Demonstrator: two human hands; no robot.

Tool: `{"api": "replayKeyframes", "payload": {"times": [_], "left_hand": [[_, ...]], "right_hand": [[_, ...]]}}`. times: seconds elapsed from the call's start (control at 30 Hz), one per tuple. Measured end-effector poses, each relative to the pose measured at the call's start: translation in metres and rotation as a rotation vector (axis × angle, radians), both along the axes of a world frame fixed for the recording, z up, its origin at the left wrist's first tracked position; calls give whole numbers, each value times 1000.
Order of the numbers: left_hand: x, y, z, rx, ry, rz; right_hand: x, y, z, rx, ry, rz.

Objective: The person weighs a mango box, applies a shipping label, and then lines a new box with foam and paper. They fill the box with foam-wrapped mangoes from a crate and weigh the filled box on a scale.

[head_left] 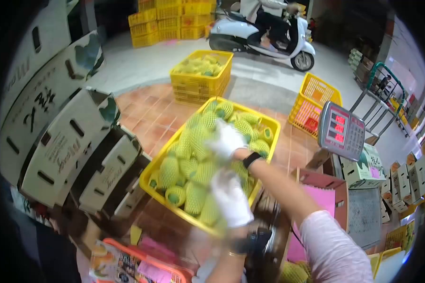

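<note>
A yellow plastic crate (275, 137) is full of mangoes in yellow-green foam net sleeves. Over its middle, my white-gloved right hand (227, 140) closes against the side of a net-wrapped mango (200, 141), which is blurred. My left hand (231, 200), gloved in white too, is lower, over the near part of the crate beside more mangoes. Motion smears its fingers, so its hold cannot be made out. Dark bands circle both wrists.
Behind stands another yellow crate (200, 87) of wrapped mangoes. A yellow crate (311, 101) and a scale display (341, 132) are at right. Mango cartons (66, 141) line the left. Farther back, a person sits on a scooter (264, 40) near stacked crates (167, 21).
</note>
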State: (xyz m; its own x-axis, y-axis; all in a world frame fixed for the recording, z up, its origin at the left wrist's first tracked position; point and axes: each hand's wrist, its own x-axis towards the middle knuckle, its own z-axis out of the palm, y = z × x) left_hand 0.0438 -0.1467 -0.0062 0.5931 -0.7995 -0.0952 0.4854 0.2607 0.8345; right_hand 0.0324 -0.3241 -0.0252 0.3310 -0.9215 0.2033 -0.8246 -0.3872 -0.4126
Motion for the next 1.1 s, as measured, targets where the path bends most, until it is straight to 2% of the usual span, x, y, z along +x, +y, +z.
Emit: {"api": "replayKeyframes", "payload": {"times": [0.03, 0.13, 0.17, 0.2, 0.3, 0.33, 0.4, 0.43, 0.47, 0.53, 0.57, 0.6, 0.67, 0.73, 0.8, 0.83, 0.87, 0.9, 0.93, 0.97, 1.0, 1.03, 1.1], "left_hand": [[-1, -5, -7, -65, 105, 13], [-2, -11, -13, -101, 52, -32], [1, -13, -9, -107, 55, -38], [6, -9, 5, -51, 38, 29], [10, -9, 6, -25, -19, 156], [11, -9, 2, -6, -49, 187], [17, -7, 3, 27, -93, 194], [24, -9, -4, 9, -16, 172], [31, -11, -11, -6, 59, 149], [34, 0, 11, -18, 8, 69], [40, -10, -13, -269, 261, 29], [34, 0, -5, -266, 264, 5], [20, 22, 17, -410, 179, -282], [3, 37, 18, -389, 296, -394], [-10, 32, 2, -350, 219, -467], [-20, 26, -13, -390, 207, -488], [-29, 26, -23, -420, 198, -500], [-37, 33, -18, -338, 215, -535], [-49, 39, -13, -256, 232, -568], [-60, 43, -15, -253, 245, -561], [-71, 46, -18, -258, 255, -563], [-80, 58, -9, -178, 343, -572], [-92, 71, 8, -102, 442, -612]], "right_hand": [[25, 2, -4, 31, 27, -34], [63, 6, -28, 109, 22, -35], [65, -1, -37, 64, -22, -43], [63, -10, -46, 59, -14, -56], [50, -29, -59, 168, -493, -113], [41, -20, -36, 145, -488, -136], [18, 13, 8, 621, -1114, 9], [0, 26, 20, 658, -1148, 119], [-14, 41, 31, 666, -1121, 157], [-45, 83, 64, 752, -1025, 248], [-58, 104, 75, 825, -1003, 245], [-70, 127, 86, 900, -983, 241], [-86, 168, 98, 778, -768, 294], [-97, 199, 104, 639, -678, 162], [-114, 214, 100, 405, -341, -5], [-123, 224, 97, 368, -422, 42], [-132, 232, 95, 410, -506, 86], [-145, 233, 86, 331, -440, 73], [-157, 235, 86, 364, -342, -3], [-157, 247, 98, 481, -440, -37], [-166, 249, 99, 466, -308, -96], [-171, 255, 99, 507, -407, -103], [-185, 261, 107, 532, -206, -126]]}}
